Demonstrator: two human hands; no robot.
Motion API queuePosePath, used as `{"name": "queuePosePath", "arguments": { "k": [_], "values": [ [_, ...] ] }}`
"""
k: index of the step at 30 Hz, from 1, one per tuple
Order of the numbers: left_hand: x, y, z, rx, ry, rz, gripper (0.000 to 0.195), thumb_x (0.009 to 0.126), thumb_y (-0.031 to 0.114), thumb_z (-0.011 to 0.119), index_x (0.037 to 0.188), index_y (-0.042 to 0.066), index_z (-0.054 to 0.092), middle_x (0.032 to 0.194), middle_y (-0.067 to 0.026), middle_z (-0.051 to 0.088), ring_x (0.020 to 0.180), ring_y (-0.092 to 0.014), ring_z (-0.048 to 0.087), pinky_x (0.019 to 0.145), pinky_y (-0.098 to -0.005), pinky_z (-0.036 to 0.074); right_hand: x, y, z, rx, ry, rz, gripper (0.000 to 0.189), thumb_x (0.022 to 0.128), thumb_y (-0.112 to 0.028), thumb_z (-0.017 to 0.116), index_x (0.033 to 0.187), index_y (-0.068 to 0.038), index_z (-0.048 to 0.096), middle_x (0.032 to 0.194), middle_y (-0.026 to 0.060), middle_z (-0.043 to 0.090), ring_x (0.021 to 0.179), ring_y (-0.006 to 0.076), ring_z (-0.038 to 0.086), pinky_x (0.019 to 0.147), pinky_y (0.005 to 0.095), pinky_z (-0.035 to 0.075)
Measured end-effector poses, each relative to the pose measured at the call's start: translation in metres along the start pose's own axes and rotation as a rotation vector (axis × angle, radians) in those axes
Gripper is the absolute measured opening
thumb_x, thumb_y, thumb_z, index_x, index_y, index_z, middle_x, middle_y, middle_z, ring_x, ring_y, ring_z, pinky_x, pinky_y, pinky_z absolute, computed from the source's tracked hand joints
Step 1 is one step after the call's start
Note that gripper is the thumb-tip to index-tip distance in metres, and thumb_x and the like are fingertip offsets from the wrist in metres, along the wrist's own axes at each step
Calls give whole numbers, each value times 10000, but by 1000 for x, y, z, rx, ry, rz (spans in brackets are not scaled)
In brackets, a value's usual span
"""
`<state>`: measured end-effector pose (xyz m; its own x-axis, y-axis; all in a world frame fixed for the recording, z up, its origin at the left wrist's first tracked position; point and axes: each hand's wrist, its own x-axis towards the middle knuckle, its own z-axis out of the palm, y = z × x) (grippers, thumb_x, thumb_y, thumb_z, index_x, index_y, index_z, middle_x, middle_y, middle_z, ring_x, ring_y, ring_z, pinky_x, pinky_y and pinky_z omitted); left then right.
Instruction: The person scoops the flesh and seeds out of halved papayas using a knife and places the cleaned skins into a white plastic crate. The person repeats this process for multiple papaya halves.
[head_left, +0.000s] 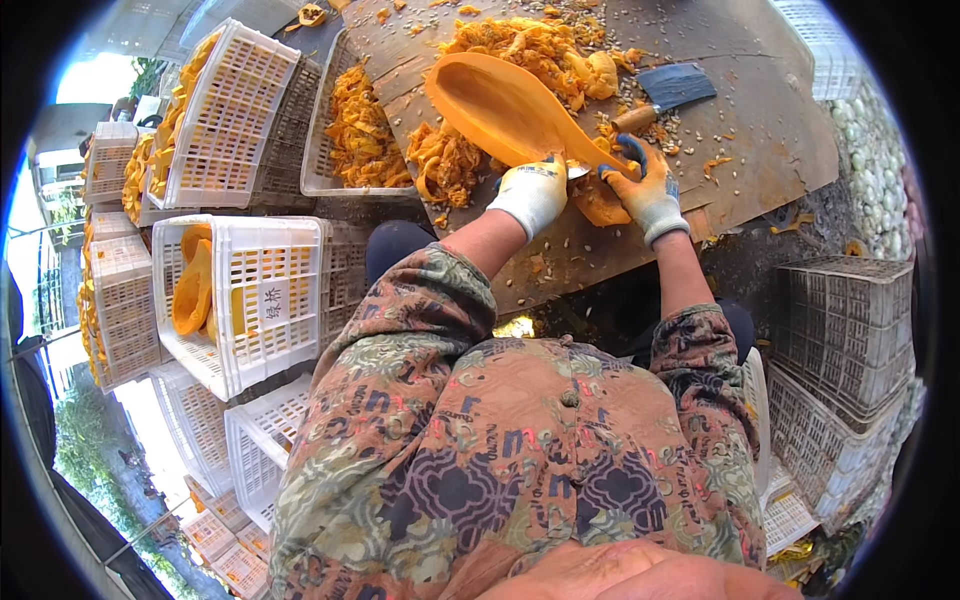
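A hollowed, halved orange squash (510, 109) lies tilted across the board, its scooped cavity facing up. My left hand (531, 195), in a white and yellow work glove, is closed at the squash's near edge. A short piece of shiny metal (577, 172) sticks out beside its fingers; the rest of that tool is hidden. With thumb and fingers my right hand (651, 187), gloved with blue fingertips, grips the squash's narrow end. Under it, between my hands, shows another orange squash piece (602, 208). Just beyond my right hand rests a cleaver (671, 86) with a wooden handle.
Stringy squash pulp (525, 45) and loose seeds cover parts of the wooden board (772, 112). A pulp-filled crate (319, 150) stands at its left. White plastic crates (274, 300), some holding squash, stack up on the left. Grey crates (840, 330) stand on the right.
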<state>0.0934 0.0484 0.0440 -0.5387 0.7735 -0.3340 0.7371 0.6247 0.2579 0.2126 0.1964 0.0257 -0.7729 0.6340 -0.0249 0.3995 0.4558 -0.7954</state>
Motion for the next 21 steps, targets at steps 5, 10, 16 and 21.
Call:
{"name": "queuePosePath", "arguments": {
  "k": [5,10,16,21],
  "values": [
    [-12,0,3,-64,-18,-16,322,850,123,490,1151,10,506,931,-200,679,834,-357,676,722,-457,528,99,-95,24,-213,-426,87,753,751,-470,707,1356,-94,462,1324,152,535,1210,293,519,1013,363,414],
    [-15,-7,19,-80,38,29,336,822,112,524,1144,19,490,907,-212,673,798,-356,682,684,-440,541,158,-98,83,-509,-614,177,707,720,-373,709,1334,-96,496,1255,155,586,1136,302,572,962,379,455],
    [-12,-29,35,-166,95,-27,449,810,194,601,1207,43,454,945,-174,668,817,-340,673,698,-427,536,140,-95,66,-396,-334,119,620,719,-303,697,1298,-150,531,1198,151,618,1082,301,600,929,379,479],
    [-3,-31,16,-270,230,-102,386,847,246,576,1154,36,473,856,-205,668,803,-391,650,714,-482,514,134,-87,11,14,132,43,523,705,-224,747,1193,-111,599,1065,127,680,956,229,662,863,326,519]
  ]
}}
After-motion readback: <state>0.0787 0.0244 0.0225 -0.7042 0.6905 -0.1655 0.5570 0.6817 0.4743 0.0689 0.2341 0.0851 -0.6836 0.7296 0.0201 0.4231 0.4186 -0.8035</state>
